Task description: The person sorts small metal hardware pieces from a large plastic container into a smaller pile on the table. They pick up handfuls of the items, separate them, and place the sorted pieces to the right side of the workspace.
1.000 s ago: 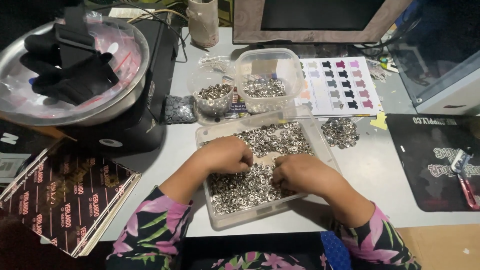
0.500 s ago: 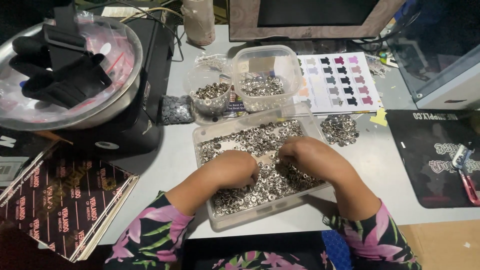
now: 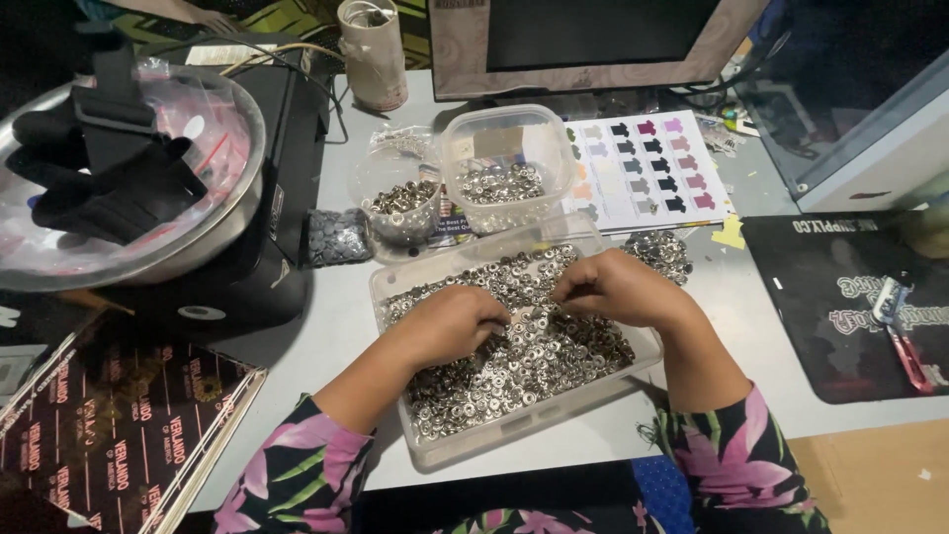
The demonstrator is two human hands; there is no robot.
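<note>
A clear plastic tray in front of me is filled with small silver metal rings and snap parts. My left hand rests knuckles-up on the pile at the tray's middle left, fingers curled into the pieces. My right hand is over the tray's upper right, fingers pinched together on some small pieces; what it holds is hidden. The two hands nearly touch at the fingertips.
Behind the tray stand a square clear tub and a round clear cup, both holding metal parts. A colour chart sheet, a loose heap of parts, a steel bowl with a black glove, a black mat and a monitor surround them.
Both hands have slid away from me across the pile, the right hand moving toward the tray's upper right corner, the left to the middle.
</note>
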